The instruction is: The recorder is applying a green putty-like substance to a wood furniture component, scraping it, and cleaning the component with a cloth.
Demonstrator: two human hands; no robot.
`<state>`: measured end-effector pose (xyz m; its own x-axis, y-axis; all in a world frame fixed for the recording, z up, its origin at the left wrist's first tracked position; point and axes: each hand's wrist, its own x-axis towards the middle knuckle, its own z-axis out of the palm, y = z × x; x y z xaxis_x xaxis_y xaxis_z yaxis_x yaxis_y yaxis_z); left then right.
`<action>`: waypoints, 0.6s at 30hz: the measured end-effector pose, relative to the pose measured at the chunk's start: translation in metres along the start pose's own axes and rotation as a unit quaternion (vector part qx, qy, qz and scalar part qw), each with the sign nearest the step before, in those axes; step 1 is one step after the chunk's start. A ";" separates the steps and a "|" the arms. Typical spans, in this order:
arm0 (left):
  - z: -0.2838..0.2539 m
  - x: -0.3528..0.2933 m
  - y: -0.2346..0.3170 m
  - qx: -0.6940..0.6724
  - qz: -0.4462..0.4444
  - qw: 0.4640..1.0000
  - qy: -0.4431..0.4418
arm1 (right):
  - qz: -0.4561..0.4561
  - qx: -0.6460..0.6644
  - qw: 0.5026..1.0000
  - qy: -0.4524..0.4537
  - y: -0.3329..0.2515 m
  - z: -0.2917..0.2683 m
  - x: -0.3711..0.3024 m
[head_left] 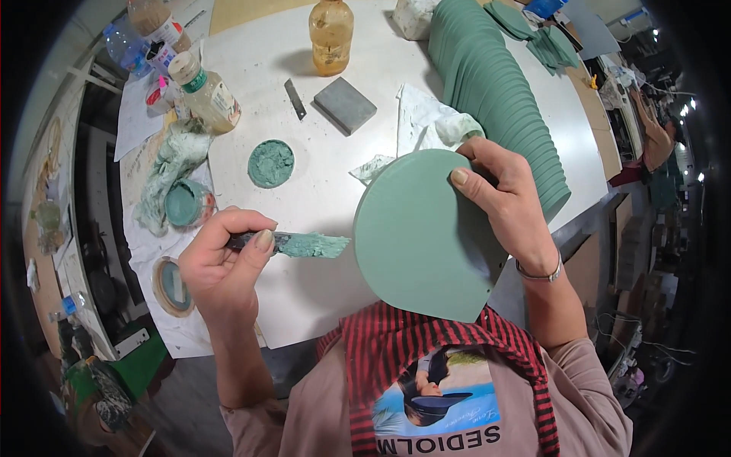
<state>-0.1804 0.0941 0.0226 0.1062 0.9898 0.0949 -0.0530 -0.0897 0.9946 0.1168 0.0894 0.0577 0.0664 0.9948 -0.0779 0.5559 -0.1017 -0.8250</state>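
Pinched in my left hand (232, 255) is a flat putty knife (314, 244), its blade caked with rough green paste and held level. My right hand (506, 194) grips the upper right edge of a flat green panel (419, 236), thumb on its face. The panel is rounded, with one pointed corner low down near my body. A small gap lies between the blade's tip and the panel's left edge. Beyond my left hand sit a shallow round lid of green paste (271, 164) and a small jar of green paste (183, 202) lying on a stained rag (173, 164).
A long row of stacked green panels (502, 107) runs along the table's right side. A white cloth (434, 122) lies beside it. Farther back are a grey block (345, 105), a metal blade (295, 100), an amber bottle (331, 38) and a capped bottle (205, 95).
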 end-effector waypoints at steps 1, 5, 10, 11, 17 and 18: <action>0.001 0.000 0.000 -0.001 -0.002 1.000 0.000 | -0.002 0.007 1.000 -0.002 0.000 0.001 -0.001; 0.005 -0.003 0.002 -0.032 -0.014 0.999 0.007 | -0.006 0.012 1.000 -0.009 0.003 0.001 -0.002; 0.003 -0.001 0.002 0.002 -0.026 1.000 0.009 | -0.006 0.028 0.999 -0.014 -0.001 0.002 -0.004; 0.002 0.000 0.000 0.007 -0.015 1.000 0.010 | -0.007 0.035 0.999 -0.015 -0.002 0.003 -0.004; 0.002 0.000 0.003 0.008 -0.035 0.999 0.013 | -0.012 0.031 0.999 -0.021 -0.003 0.003 -0.003; 0.002 0.001 0.003 0.006 -0.056 0.998 0.017 | -0.011 0.030 0.999 -0.021 -0.003 0.003 -0.003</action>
<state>-0.1789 0.0946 0.0255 0.0768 0.9969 -0.0186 -0.0299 0.0209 0.9993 0.1123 0.0864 0.0590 0.0178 0.9965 -0.0814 0.5056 -0.0792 -0.8591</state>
